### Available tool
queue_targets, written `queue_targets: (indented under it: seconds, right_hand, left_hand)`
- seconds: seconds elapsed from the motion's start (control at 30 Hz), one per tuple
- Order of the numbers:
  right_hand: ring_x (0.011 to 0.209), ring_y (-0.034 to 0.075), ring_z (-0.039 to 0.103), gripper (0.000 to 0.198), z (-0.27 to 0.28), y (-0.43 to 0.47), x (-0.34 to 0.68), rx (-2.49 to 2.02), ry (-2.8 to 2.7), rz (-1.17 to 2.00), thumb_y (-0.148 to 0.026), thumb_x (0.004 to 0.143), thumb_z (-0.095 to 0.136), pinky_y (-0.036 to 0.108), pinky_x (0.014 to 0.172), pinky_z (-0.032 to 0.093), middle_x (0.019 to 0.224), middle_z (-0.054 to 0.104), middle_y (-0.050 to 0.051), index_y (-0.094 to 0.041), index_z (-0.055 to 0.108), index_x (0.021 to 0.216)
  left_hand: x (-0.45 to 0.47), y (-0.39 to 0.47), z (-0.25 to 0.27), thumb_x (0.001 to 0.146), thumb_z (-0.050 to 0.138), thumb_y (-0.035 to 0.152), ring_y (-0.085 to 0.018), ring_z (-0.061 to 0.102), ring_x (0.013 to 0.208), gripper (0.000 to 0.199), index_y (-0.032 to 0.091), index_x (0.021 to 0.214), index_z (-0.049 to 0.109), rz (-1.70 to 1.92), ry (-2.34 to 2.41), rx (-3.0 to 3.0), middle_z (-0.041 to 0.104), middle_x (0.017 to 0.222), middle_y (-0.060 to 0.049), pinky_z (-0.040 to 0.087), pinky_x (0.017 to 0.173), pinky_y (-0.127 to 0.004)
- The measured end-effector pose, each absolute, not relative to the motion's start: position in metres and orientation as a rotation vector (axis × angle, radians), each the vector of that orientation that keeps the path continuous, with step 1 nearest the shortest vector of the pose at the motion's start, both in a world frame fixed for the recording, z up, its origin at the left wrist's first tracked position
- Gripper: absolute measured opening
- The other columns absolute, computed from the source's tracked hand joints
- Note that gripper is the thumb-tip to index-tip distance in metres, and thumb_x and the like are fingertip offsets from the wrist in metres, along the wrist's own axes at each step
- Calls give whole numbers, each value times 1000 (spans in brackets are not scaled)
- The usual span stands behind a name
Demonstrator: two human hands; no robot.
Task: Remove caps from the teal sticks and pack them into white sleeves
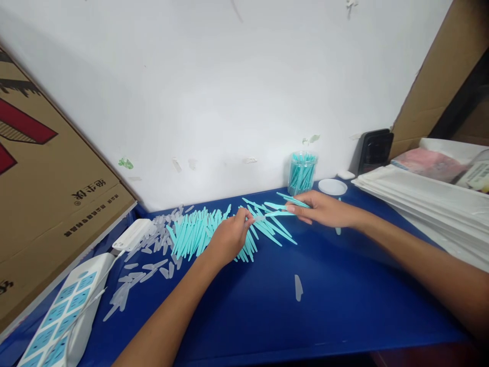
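Observation:
My right hand (pixel 313 208) is closed around several slim turquoise eyebrow razors (pixel 280 214), which fan out toward the left. The fingers of my left hand (pixel 231 234) pinch a small translucent blade cap (pixel 260 218), close to the end of one of those razors; I cannot tell whether the cap is on it. Under and beside my left hand lies a dense row of turquoise razors (pixel 194 232). More razors (pixel 284 233) are spread loosely below the gap between my hands. Translucent caps (pixel 153 239) lie heaped at the left, and a single cap (pixel 298 288) rests nearer me.
A clear jar (pixel 302 173) full of turquoise razors stands by the wall, next to a white lid (pixel 332 187). To the left are a power strip (pixel 69 316), a white device (pixel 132 235) and a big carton (pixel 49 178). White trays (pixel 416 193) are stacked at the right.

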State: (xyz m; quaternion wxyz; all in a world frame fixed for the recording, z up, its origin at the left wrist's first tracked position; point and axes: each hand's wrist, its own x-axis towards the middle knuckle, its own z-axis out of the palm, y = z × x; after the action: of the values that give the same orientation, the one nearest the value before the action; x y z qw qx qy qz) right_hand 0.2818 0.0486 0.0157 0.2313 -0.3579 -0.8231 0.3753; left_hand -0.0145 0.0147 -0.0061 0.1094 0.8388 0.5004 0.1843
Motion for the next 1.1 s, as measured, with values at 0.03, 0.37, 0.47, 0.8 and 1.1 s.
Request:
queue_targets:
  seconds: [0.03, 0.37, 0.47, 0.8, 1.1]
  right_hand:
    - [53, 11, 43, 54, 17, 47, 281, -978, -2254, 1033, -60, 100, 54, 28, 59, 36, 59, 53, -3, -19, 59, 66]
    - [50, 13, 46, 51, 15, 45, 278, -969, -2257, 1037, -64, 94, 61, 29, 53, 33, 53, 60, -1, -20, 68, 70]
    - [49, 13, 47, 46, 12, 46, 278, -1000, -2243, 1058, -62, 93, 64, 28, 51, 31, 54, 63, 0, -19, 75, 80]
    - [47, 11, 45, 52, 17, 45, 279, -995, -2279, 1026, -60, 93, 65, 29, 51, 32, 53, 61, 0, -19, 65, 60]
    - [49, 11, 43, 54, 12, 37, 270, -936, -2303, 1123, -62, 93, 64, 28, 50, 29, 54, 58, -1, -19, 60, 60]
  left_hand:
    - [-14, 15, -6, 110, 30, 37, -19, 47, 59, 21, 23, 109, 46, 539, 1507, 2486, 48, 69, 3, 28, 58, -29]
    - [-14, 14, -2, 111, 23, 36, -21, 51, 57, 23, 23, 110, 42, 449, 1625, 2533, 49, 68, 3, 26, 56, -29]
    - [-14, 14, -3, 111, 25, 35, -22, 55, 60, 20, 23, 110, 42, 423, 1617, 2551, 54, 71, 2, 26, 56, -28]
    - [-15, 16, -3, 111, 27, 35, -22, 59, 59, 20, 24, 110, 43, 337, 1595, 2619, 59, 73, 0, 24, 55, -28]
    - [-10, 9, -8, 111, 29, 38, -18, 52, 59, 21, 24, 109, 44, 445, 1427, 2592, 55, 75, 2, 26, 57, -27]
